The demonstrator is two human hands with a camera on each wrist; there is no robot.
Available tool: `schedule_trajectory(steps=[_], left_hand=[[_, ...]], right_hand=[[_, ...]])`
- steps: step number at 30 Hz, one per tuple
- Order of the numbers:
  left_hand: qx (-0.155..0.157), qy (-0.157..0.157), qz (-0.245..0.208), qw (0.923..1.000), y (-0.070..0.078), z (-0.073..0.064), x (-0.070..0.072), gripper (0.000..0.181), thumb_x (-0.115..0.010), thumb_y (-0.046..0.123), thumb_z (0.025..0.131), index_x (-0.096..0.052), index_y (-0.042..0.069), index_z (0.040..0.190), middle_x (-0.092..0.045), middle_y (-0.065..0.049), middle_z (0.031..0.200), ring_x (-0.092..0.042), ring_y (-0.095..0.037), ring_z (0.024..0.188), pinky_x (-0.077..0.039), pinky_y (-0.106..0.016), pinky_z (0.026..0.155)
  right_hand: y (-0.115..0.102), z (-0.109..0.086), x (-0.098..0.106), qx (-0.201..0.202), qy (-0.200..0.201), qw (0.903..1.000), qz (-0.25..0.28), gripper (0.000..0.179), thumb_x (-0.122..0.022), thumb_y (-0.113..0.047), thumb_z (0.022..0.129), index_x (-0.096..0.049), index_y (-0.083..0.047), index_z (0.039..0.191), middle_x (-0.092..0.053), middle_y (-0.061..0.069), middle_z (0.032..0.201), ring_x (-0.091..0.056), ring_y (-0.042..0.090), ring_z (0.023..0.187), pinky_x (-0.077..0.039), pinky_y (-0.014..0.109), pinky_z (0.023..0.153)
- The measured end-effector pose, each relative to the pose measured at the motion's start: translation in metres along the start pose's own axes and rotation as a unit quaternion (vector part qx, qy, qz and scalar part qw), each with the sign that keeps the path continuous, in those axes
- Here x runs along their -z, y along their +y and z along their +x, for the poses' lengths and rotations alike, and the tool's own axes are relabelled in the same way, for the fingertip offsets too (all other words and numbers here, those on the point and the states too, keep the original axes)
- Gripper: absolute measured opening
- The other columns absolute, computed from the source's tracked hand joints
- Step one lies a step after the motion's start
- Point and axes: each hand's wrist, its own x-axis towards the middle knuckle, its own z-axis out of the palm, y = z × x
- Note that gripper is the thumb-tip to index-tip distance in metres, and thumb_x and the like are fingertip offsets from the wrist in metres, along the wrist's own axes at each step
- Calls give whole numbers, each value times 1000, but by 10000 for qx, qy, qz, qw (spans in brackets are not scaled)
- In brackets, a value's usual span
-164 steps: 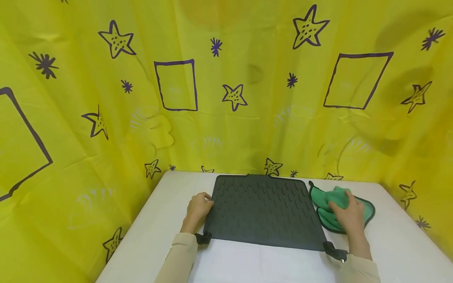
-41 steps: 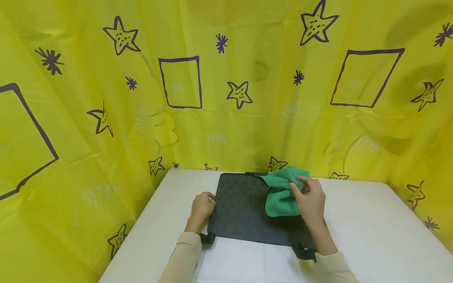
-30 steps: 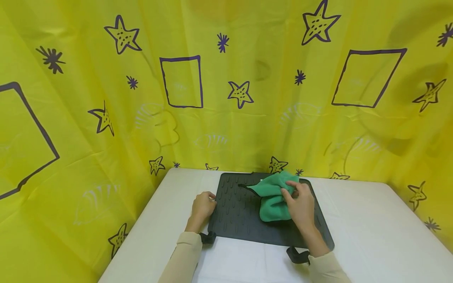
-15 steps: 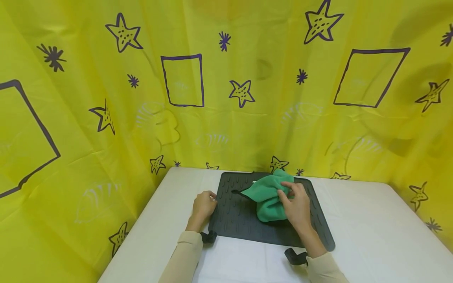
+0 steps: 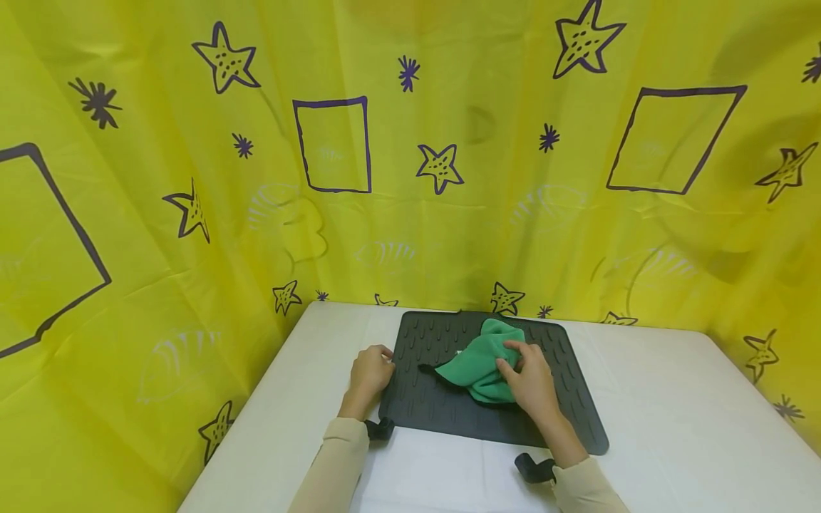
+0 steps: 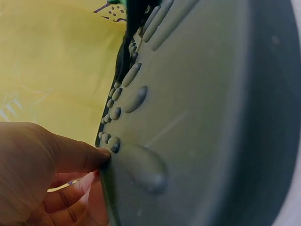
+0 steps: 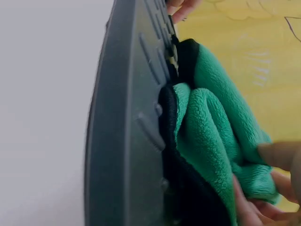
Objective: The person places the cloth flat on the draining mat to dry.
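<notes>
A dark grey drying mat (image 5: 423,406) with raised ridges lies flat on the table. My left hand (image 5: 370,370) holds its left edge; in the left wrist view the thumb (image 6: 89,157) presses on top of the rim, with curled fingers beside and below. Over the middle of the mat, my right hand (image 5: 532,377) pinches a crumpled green cleaning cloth (image 5: 477,363) between thumb and fingers. The cloth's dark-trimmed corner and loop point left. Seen from the right wrist, the plush cloth (image 7: 207,136) bunches in folds, its black border against the ridges. Its underside is hidden.
A white table (image 5: 667,399) extends around the mat on both sides and in front. Behind and to the sides hangs a yellow curtain (image 5: 398,235) with starfish drawings, close to the table's back edge. Black straps (image 5: 535,468) sit at both wrists.
The right hand took up the cloth from the table right of the mat and carried it left onto the mat. Lately the cloth has sunk lower and flatter. The left hand stays at the edge.
</notes>
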Motion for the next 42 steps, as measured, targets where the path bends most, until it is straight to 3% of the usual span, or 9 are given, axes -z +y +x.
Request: schedule_trajectory(steps=[5, 9, 14, 18, 24, 31, 33, 38, 42], left_hand=[[-71, 18, 37, 10000, 0, 1, 0, 18, -70, 9, 86, -76, 5, 102, -78, -13, 94, -71, -30, 79, -57, -45, 71], [-67, 44, 103, 9999, 1, 2, 0, 19, -70, 9, 86, -76, 6, 103, -78, -15, 96, -72, -32, 81, -57, -47, 73], [-288, 57, 256, 9992, 6, -1, 3, 21, -73, 13, 89, -73, 5, 108, -74, -15, 97, -69, -31, 83, -56, -46, 74], [-652, -110, 225, 9976, 20, -7, 10, 14, -74, 15, 90, -72, 6, 101, -67, -10, 91, -63, -25, 79, -53, -41, 70], [-1511, -771, 229, 9852, 51, -20, 11, 14, -74, 19, 90, -69, 12, 79, -65, 1, 75, -55, -13, 64, -45, -28, 57], [-2132, -2011, 357, 9554, 84, -44, -8, 43, -73, 25, 93, -51, 19, 56, -37, 11, 51, -37, -4, 47, -29, -20, 45], [-2216, -2175, 439, 9496, 88, -50, -17, 44, -74, 27, 93, -52, 19, 55, -35, 11, 50, -36, -4, 47, -28, -20, 45], [-2295, -1797, 840, 9529, 92, -61, -35, 36, -76, 27, 91, -62, 21, 58, -43, 14, 52, -42, -4, 49, -33, -22, 46], [-2299, -1427, 962, 9579, 92, -63, -43, 48, -75, 25, 90, -46, 22, 52, -33, 12, 49, -35, -5, 47, -27, -23, 43]], right_hand=[[7, -2, -2, 22, -783, 9966, -256, 47, -66, -17, 98, -54, 0, 141, -52, 28, 132, -57, 31, 95, -49, 43, 78], [9, -2, -4, 134, -1022, 9941, -345, 48, -65, -16, 98, -54, -1, 142, -51, 29, 138, -59, 39, 112, -49, 57, 94], [8, -1, -2, 232, -1226, 9916, -350, 51, -65, -17, 98, -53, -3, 145, -52, 28, 138, -58, 40, 115, -50, 57, 93], [11, 2, 8, 474, -1328, 9898, -223, 50, -65, -16, 98, -54, -7, 146, -58, 25, 134, -60, 35, 109, -51, 50, 87], [21, 8, 31, 551, -868, 9947, 94, 32, -61, -11, 101, -65, -6, 131, -62, 23, 129, -63, 39, 115, -54, 54, 92], [35, 11, 48, -97, -834, 9964, -74, 33, -55, -14, 102, -59, 4, 129, -60, 29, 129, -61, 44, 116, -51, 57, 96], [39, 12, 50, -307, -939, 9949, -204, 35, -54, -15, 102, -58, 6, 129, -60, 32, 129, -61, 46, 116, -51, 59, 96], [46, 14, 50, -603, -1169, 9904, -413, 34, -55, -16, 101, -59, 8, 126, -66, 29, 117, -64, 42, 104, -53, 53, 87], [48, 14, 47, -546, -1355, 9883, -434, 35, -56, -15, 100, -58, 8, 126, -70, 26, 109, -67, 32, 94, -54, 46, 77]])
